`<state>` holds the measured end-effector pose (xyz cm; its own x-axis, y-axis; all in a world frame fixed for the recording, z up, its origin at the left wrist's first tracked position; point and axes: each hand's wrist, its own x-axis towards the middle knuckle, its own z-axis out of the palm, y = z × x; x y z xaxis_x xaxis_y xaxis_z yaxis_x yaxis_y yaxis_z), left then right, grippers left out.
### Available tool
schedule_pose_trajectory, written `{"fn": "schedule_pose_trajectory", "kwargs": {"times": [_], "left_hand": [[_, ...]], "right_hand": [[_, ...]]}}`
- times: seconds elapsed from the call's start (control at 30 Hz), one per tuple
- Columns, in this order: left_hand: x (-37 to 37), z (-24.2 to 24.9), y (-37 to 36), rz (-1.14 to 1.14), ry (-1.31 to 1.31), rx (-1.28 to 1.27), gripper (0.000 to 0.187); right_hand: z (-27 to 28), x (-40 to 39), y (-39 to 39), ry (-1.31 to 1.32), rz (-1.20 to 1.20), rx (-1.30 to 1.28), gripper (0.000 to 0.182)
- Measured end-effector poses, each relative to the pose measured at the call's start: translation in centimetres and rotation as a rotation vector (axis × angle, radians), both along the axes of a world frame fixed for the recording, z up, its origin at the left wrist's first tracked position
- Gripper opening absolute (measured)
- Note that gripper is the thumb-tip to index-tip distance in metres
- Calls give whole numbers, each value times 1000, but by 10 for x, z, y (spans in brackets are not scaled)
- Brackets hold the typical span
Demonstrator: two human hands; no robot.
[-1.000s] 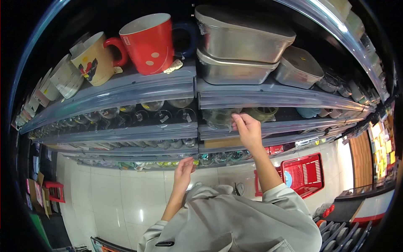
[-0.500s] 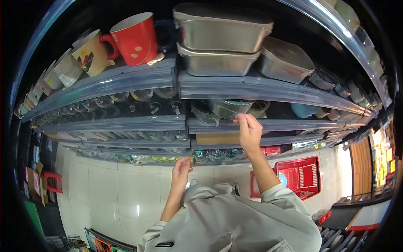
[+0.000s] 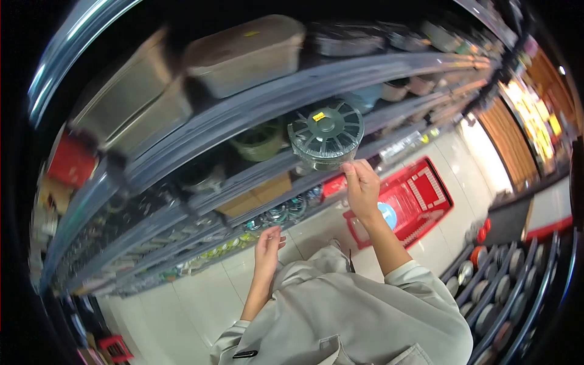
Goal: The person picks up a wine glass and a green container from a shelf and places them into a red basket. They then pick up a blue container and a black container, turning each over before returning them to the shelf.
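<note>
My right hand (image 3: 363, 190) is closed at the near edge of a round clear container (image 3: 325, 135) with a dark green ribbed lid, a yellow sticker and a crinkled plastic wrap. The container is tilted, so its lid faces me, at the front of a shelf. Below and to the left, my left hand (image 3: 267, 250) hangs in front of the lower shelves, its fingers loosely apart and holding nothing. A similar round dark-lidded container (image 3: 258, 139) sits on the shelf to the left.
A red shopping basket (image 3: 435, 198) stands on the floor at the right, with a round light blue item (image 3: 387, 215) inside. Rectangular metal boxes (image 3: 246, 55) line the upper shelf. A light blue container (image 3: 364, 97) sits behind my right hand's container. A rack (image 3: 505, 286) stands at lower right.
My view has turned to the right and tilted. The round container has come forward in my right hand, its lid now showing. My left hand stays low with fingers apart.
</note>
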<state>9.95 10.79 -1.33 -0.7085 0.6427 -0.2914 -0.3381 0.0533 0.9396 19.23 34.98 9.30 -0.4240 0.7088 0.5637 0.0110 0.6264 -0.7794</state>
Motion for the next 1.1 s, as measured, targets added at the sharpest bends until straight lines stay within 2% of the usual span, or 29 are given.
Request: {"fn": "schedule_pose_trajectory", "kwargs": {"times": [0.07,0.13,0.2,0.37,0.53,0.6,0.63,0.67,0.73,0.8,0.87,0.97,1.1], "left_hand": [[11,0,25,-104,-10,-21,32],[23,-4,48,-217,-8,-39,31],[34,-9,67,-323,-5,-37,31],[66,-9,108,-503,2,-58,29],[92,-17,136,-502,-79,-93,29],[98,-25,143,-500,-77,-107,29],[101,-28,147,-494,-64,-107,29],[105,-30,149,-474,-77,-116,29],[111,-25,153,-411,-59,-170,29],[117,-25,151,-356,-73,-212,29],[122,-26,149,-297,-79,-246,29],[126,-31,133,-231,-67,-296,27],[127,-28,113,-102,-67,-358,27]], "right_hand": [[-7,37,18,-13,-128,91,14],[-11,76,27,-45,-221,14,14],[-23,113,37,-95,-370,53,15],[-62,193,42,-151,-608,-145,18],[-128,247,53,-225,-758,-285,22],[-161,261,63,-299,-804,-394,27],[-180,265,71,-305,-855,-372,36],[-197,271,80,-322,-835,-375,36],[-219,279,101,-364,-765,-723,42],[-243,279,118,-362,-764,-731,46],[-274,280,142,-392,-784,-897,45],[-329,282,175,-466,-796,-872,44],[-363,269,195,-545,-854,-789,42]]}}
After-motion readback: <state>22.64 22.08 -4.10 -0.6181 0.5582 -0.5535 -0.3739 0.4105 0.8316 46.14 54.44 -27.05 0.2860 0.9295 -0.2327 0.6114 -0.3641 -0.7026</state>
